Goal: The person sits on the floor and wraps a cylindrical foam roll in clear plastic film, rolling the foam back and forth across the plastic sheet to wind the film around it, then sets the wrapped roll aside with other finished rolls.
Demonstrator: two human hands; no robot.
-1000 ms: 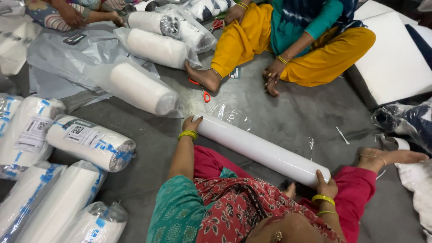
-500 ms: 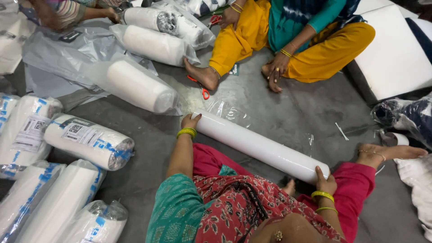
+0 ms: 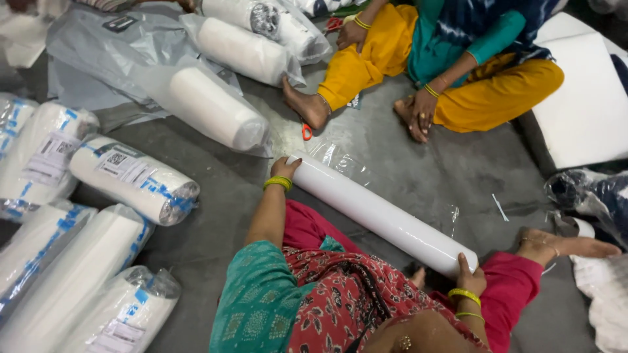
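Two hands on one long white roll (image 3: pixel 379 212), lying slantwise on the grey floor (image 3: pixel 418 163) across the lap. Right hand (image 3: pixel 470 278) cupped over the near end, grip closed on the roll; left hand (image 3: pixel 284 168) pressed to the far end, fingers curled round its rim. Clear plastic film (image 3: pixel 340 160) trailing from the roll's far side. Off to the left, several wrapped white rolls with blue markings (image 3: pixel 131 180). Farther off, orange-handled scissors (image 3: pixel 306 131) beside another person's bare foot (image 3: pixel 302 104), and more bagged rolls (image 3: pixel 245 49) beyond.
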